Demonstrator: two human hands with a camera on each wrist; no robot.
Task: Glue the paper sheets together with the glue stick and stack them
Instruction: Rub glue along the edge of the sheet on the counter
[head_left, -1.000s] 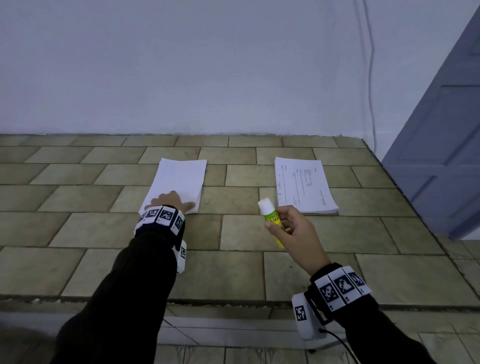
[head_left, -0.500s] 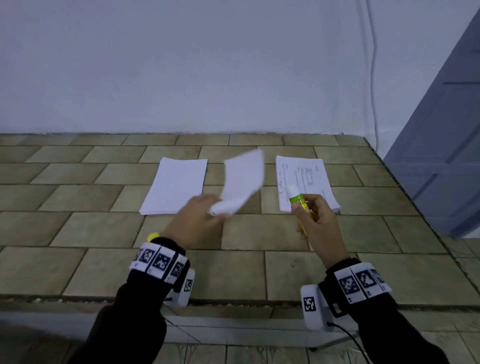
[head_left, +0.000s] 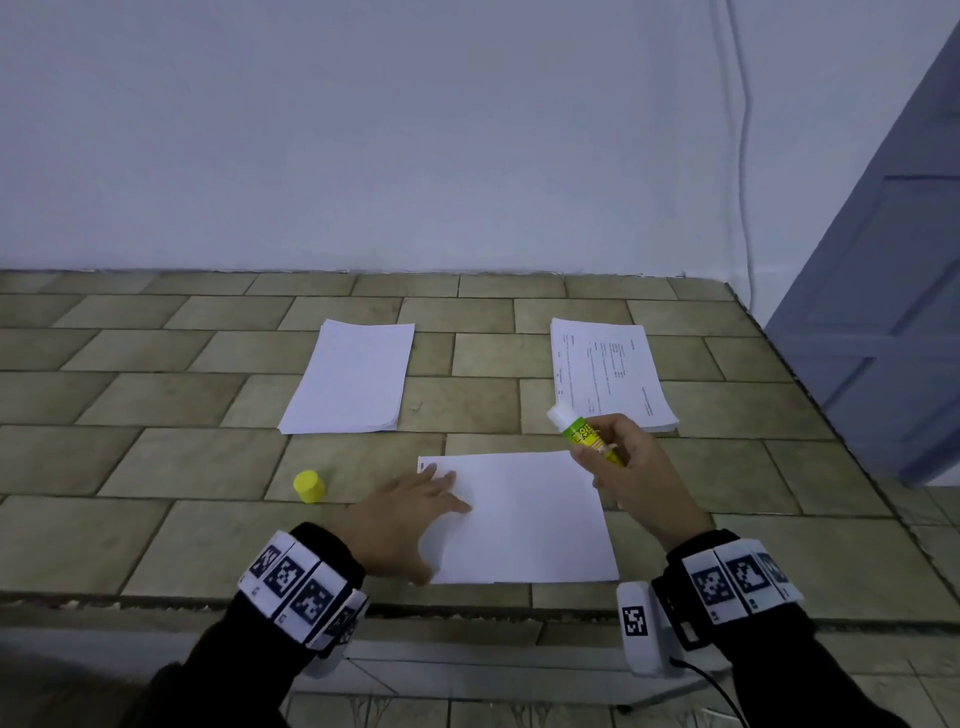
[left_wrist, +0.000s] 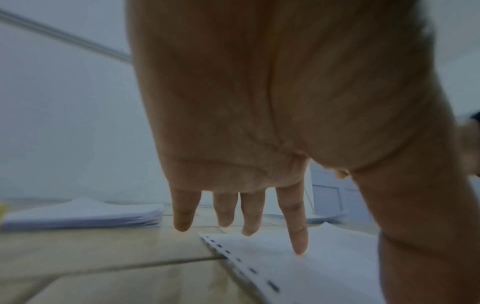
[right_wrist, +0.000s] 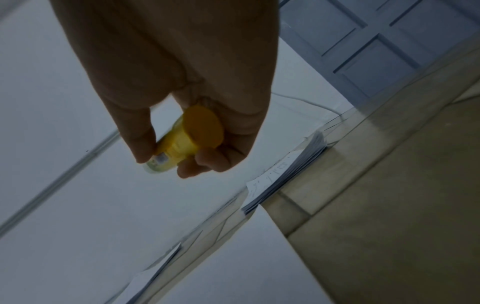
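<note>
A single white sheet (head_left: 530, 514) lies flat on the tiled counter near its front edge. My left hand (head_left: 415, 506) rests on the sheet's left part with straight, spread fingers (left_wrist: 298, 242). My right hand (head_left: 623, 467) grips the uncapped yellow-green glue stick (head_left: 584, 434) above the sheet's far right corner, white tip pointing up and left. From the right wrist the glue stick (right_wrist: 187, 137) shows its yellow base between thumb and fingers. A blank paper stack (head_left: 353, 376) lies far left, a printed stack (head_left: 610, 371) far right.
The yellow glue cap (head_left: 309, 487) stands on the counter left of my left hand. The tiled counter (head_left: 156, 467) ends at a front edge just below the sheet. A white wall runs behind, a blue door (head_left: 893, 312) at the right.
My left hand carried a sheet through the air from the left stack and has laid it flat near the front edge. My right hand with the glue stick has shifted right, above the sheet.
</note>
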